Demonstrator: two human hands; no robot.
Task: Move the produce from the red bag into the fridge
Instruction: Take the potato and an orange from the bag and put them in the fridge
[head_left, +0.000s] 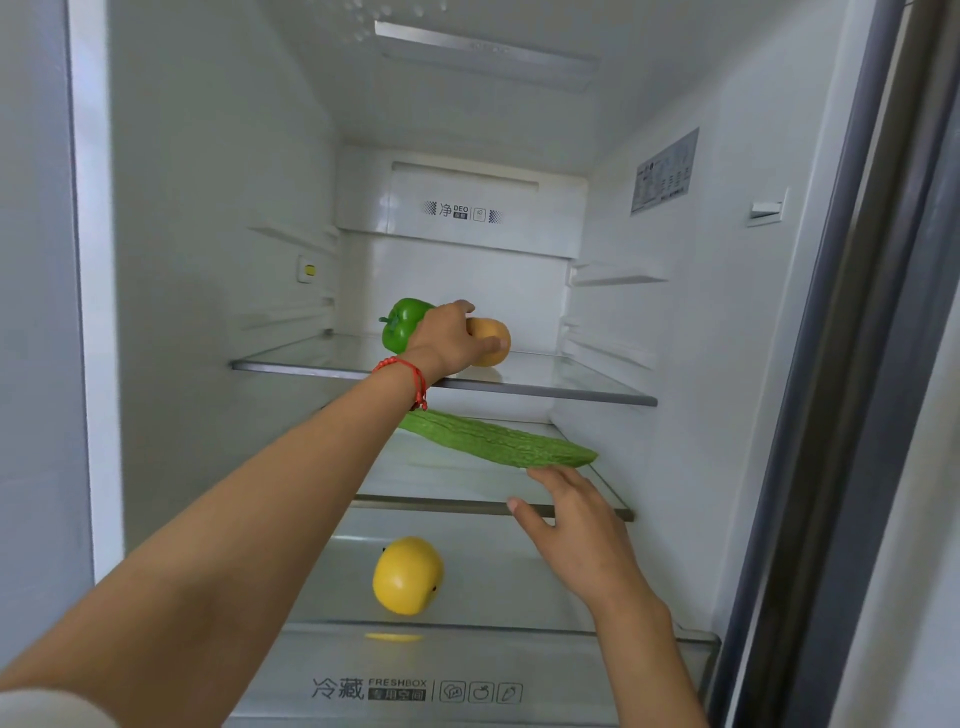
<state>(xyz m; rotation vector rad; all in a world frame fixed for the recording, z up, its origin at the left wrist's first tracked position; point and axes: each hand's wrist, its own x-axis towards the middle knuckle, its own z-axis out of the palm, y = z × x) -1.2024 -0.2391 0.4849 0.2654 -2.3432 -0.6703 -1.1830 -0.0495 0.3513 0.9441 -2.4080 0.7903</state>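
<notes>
I look into an open fridge. My left hand (447, 340) reaches onto the upper glass shelf (571, 392) and grips a tan round fruit (493, 340) that sits there. A green bell pepper (402, 322) stands just left of it, partly behind my hand. On the middle shelf (447, 483) lies a long green bitter gourd (498, 441). My right hand (571, 525) hovers with fingers spread just below the gourd's right end, holding nothing. A yellow fruit (408, 574) lies on the lowest shelf. The red bag is out of view.
A clear crisper drawer (467, 675) with printed labels runs along the bottom. The fridge door edge (857, 364) stands at the right. White side walls carry shelf rails, and a sticker (665, 171) is on the right wall.
</notes>
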